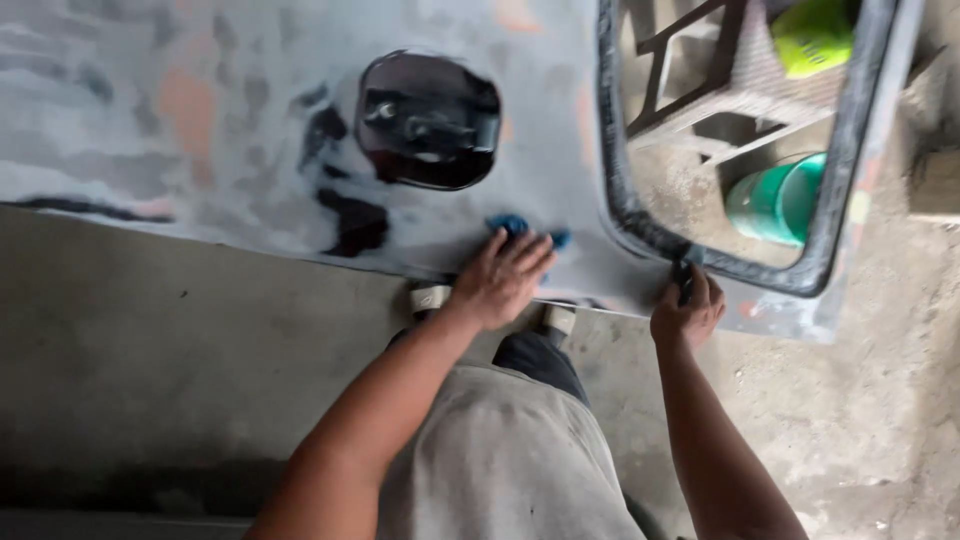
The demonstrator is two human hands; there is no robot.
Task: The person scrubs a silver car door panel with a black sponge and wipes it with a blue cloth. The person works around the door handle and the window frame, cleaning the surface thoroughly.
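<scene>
A grey, primer-patched car door panel (230, 130) lies flat across the upper part of the head view. My left hand (500, 280) presses a small blue pad (515, 225) onto the panel near its lower edge. My right hand (687, 308) grips the black rubber frame (620, 190) of the window opening at its lower corner. A dark recess with a black door handle (430, 122) sits in the panel above my left hand.
Through the window opening I see a green bucket (780, 200), a metal stand (720, 90) and a yellow-green object (812, 35) on the floor. Bare concrete floor (150, 350) lies below the panel. My grey shorts and feet are under the panel edge.
</scene>
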